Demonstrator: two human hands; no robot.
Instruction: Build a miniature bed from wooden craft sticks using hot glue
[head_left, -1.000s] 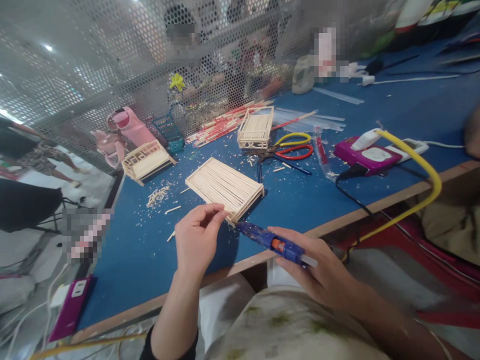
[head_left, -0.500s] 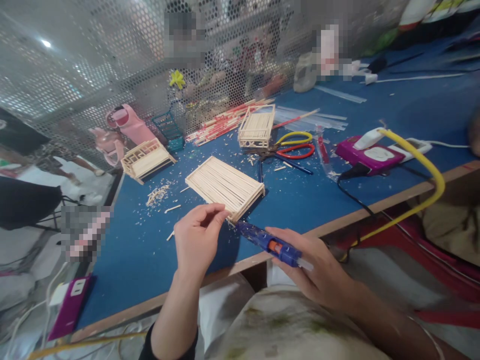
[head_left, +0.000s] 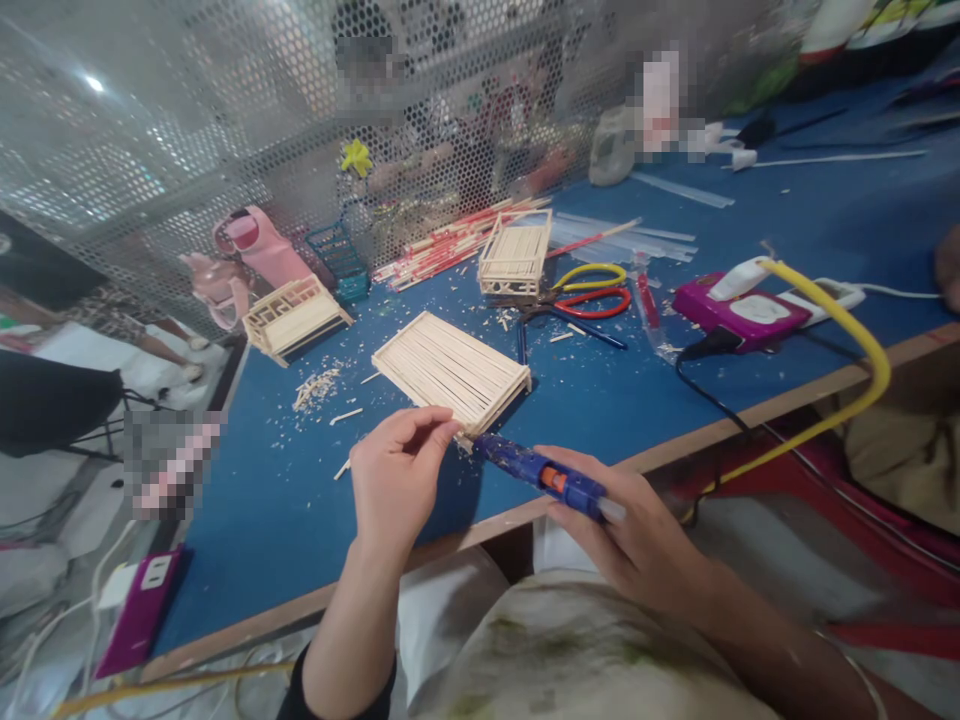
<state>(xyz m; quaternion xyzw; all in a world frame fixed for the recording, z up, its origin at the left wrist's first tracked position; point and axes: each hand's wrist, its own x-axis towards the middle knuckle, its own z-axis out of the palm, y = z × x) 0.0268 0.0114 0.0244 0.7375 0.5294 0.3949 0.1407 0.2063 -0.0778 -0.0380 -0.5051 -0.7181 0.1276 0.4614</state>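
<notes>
A panel of thin wooden sticks (head_left: pixel 450 370), laid side by side over a low frame, lies tilted across my view on the blue table. My left hand (head_left: pixel 397 470) pinches its near corner between thumb and forefinger; whether a loose bit of stick is also in that pinch, I cannot tell. My right hand (head_left: pixel 637 530) is wrapped round a blue hot glue gun (head_left: pixel 525 465) with an orange part and a clear glue stick at its rear. Its nozzle is at the same corner, close beside my left fingertips.
Two small stick-built furniture models (head_left: pixel 296 318) (head_left: pixel 514 255) stand farther back. Pliers with yellow and red handles (head_left: pixel 592 290), red-tipped sticks (head_left: pixel 450 240), clear glue sticks (head_left: pixel 622 235) and wood scraps (head_left: pixel 316 390) lie about. A purple power strip (head_left: pixel 742 310) with a yellow cable sits right.
The glue gun has tilted and risen slightly, its nozzle moving a little up at the panel's near corner. My left hand and the panel have stayed nearly still.
</notes>
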